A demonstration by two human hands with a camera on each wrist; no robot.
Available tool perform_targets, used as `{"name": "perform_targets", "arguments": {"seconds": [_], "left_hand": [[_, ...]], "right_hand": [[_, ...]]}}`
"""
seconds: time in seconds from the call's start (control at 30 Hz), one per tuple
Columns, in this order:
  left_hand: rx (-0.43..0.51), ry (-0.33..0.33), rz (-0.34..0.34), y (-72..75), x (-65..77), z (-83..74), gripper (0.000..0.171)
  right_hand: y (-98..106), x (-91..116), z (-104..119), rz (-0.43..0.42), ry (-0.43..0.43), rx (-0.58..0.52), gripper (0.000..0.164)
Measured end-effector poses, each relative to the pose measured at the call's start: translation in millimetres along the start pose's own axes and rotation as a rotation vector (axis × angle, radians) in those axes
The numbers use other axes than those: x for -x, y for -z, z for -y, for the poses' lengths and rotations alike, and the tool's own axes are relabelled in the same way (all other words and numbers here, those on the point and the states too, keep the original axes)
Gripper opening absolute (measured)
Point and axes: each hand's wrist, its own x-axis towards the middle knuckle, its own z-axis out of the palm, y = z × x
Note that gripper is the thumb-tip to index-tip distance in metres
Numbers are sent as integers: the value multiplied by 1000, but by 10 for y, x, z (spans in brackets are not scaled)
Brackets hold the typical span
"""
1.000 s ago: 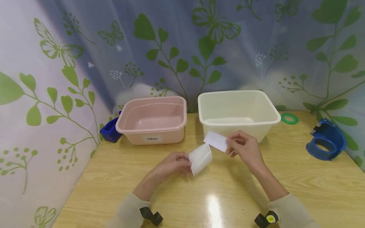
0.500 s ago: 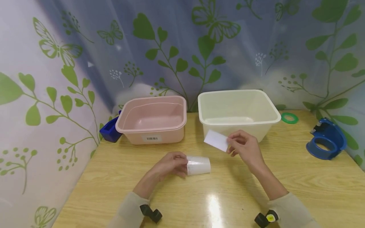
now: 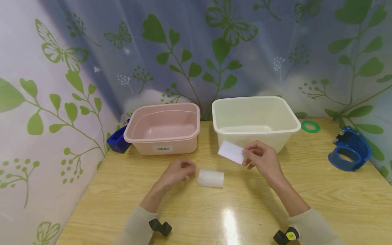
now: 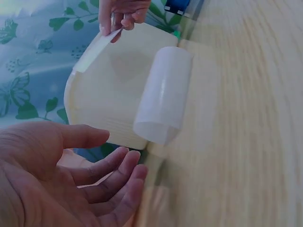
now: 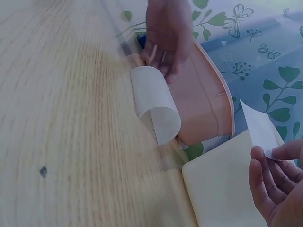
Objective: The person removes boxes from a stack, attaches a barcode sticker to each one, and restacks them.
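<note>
1. On the wood-grain table (image 3: 190, 214), a white paper roll (image 3: 211, 179) lies on its side, roughly between the two hands, one end toward the left hand (image 3: 177, 173).
2. Left hand just beside the roll, apart from it; fingers loosely bent, holding nothing.
3. Right hand (image 3: 263, 158) pinches a white card (image 3: 231, 152) between thumb and fingers, raised and tilted, before the cream bin (image 3: 254, 114).
4. Pink bin (image 3: 185, 146) stands left of the cream one, barcode label on its near wall; dark blue object (image 3: 119, 143) beside it.
5. Far right: green ring (image 3: 317, 128), blue tape dispenser (image 3: 364, 146).
</note>
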Motion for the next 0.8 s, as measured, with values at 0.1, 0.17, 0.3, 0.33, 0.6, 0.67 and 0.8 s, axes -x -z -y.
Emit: {"name": "perform_targets", "arguments": {"seconds": [0.1,0.17,0.3,0.33,0.6,0.67,0.8], "left_hand": [[-56,-58,-19,-35,-11,-128,25],[-66,-98,6,-76,-32,-225,25],[2,-165,116,-204,-112,-421,26],[22,-175,142,-241,-135,-464,26],[182,-169,228,-525,-284,-722,31],[197,-167,227,-575,-303,-765,32],[193,-170,231,-664,-351,-819,29]], "right_hand": [[34,31,4,9,1,13,23],[56,46,2,14,13,29,23],[105,72,-14,11,55,92,19],[119,83,-18,8,69,113,18],[242,192,-51,-39,225,297,10],[265,205,-59,-58,272,324,8],[312,222,-84,-79,335,339,6]]}}
